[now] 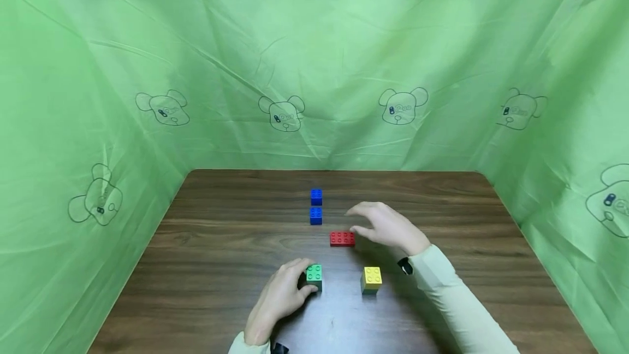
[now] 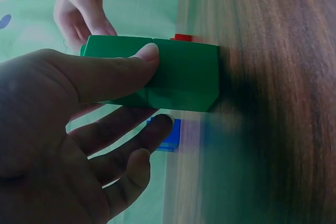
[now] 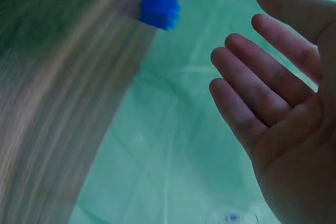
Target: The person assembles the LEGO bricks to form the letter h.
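Observation:
My left hand pinches two stacked green bricks between thumb and fingers, near the front of the table. The left wrist view shows the seam between the two green bricks, with the thumb lying across it. Above the table, just right of a flat red brick, hovers my right hand. Its fingers are loosely extended and hold nothing. Two blue bricks lie farther back, one behind the other. To the right of the green stack stands a yellow brick on top of a green one.
The brown wood-grain table has a straight back edge and slanting sides. Green cloth printed with bear-head outlines hangs behind it and along both sides.

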`<state>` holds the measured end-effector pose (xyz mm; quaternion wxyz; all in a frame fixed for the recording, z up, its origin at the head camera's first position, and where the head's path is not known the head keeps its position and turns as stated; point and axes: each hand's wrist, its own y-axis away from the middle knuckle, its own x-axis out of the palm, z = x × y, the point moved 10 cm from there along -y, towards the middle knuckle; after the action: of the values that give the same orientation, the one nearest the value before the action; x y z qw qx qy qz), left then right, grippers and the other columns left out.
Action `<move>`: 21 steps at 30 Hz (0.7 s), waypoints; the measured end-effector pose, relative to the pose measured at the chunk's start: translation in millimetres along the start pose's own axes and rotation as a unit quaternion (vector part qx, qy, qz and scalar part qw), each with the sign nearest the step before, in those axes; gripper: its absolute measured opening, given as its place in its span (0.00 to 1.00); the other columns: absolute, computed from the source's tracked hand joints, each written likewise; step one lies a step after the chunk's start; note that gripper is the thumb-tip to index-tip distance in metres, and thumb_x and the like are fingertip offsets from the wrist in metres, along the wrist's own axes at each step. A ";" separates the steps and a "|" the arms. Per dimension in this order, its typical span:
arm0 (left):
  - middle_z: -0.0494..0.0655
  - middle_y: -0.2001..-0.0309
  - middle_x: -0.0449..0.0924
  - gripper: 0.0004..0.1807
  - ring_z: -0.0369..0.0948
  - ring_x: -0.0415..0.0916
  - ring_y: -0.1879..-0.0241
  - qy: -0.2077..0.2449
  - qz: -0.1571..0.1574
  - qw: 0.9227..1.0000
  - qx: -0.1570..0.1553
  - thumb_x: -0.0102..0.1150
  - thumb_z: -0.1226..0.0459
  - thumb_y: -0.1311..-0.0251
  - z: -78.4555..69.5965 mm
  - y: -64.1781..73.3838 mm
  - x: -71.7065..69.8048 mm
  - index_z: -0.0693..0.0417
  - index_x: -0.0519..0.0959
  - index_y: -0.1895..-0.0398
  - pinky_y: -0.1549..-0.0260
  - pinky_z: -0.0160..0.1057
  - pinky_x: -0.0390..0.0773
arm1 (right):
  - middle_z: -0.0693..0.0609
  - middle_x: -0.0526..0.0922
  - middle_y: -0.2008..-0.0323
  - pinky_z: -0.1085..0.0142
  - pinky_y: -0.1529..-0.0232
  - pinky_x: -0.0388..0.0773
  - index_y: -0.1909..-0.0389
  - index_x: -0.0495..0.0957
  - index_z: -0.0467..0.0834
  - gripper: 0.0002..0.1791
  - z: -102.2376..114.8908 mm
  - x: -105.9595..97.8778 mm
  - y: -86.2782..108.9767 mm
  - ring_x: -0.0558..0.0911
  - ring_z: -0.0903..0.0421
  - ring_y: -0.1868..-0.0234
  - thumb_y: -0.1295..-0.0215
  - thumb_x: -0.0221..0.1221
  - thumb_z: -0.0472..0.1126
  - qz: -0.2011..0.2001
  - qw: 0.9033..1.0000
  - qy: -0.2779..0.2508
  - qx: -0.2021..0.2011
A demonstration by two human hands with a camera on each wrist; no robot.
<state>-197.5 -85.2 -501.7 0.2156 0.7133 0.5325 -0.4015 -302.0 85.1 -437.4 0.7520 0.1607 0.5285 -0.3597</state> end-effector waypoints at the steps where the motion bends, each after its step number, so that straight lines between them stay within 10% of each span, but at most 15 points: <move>1: 0.42 0.53 0.85 0.22 0.43 0.83 0.52 -0.001 0.000 1.000 -0.002 0.75 0.63 0.46 0.4 -0.4 0.6 0.49 0.81 0.47 0.51 0.48 0.83 | 0.51 0.85 0.45 0.55 0.42 0.81 0.42 0.81 0.44 0.20 -1.3 6.7 -4.7 0.83 0.53 0.44 0.32 0.65 0.45 0.014 1.000 0.004 -0.002; 11: 0.40 0.56 0.84 0.21 0.40 0.83 0.55 -0.010 0.001 1.000 -0.006 0.75 0.61 0.46 3.1 -0.8 2.2 0.48 0.81 0.49 0.54 0.45 0.83 | 0.51 0.87 0.52 0.61 0.53 0.84 0.43 0.84 0.46 0.20 -12.7 68.9 -13.5 0.85 0.57 0.54 0.34 0.68 0.46 0.059 0.997 0.032 -0.030; 21: 0.40 0.58 0.83 0.21 0.37 0.81 0.58 0.019 0.008 1.000 -0.004 0.75 0.60 0.46 7.4 -0.8 5.3 0.51 0.81 0.50 0.56 0.42 0.83 | 0.54 0.86 0.55 0.61 0.57 0.83 0.40 0.81 0.51 0.22 -14.2 78.6 -9.1 0.84 0.62 0.60 0.35 0.69 0.44 0.037 0.998 0.025 -0.036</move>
<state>-200.2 -87.3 -510.2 0.2110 0.7245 0.5322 -0.3839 -303.7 58.5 -513.2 0.7566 0.1619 0.5534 -0.3084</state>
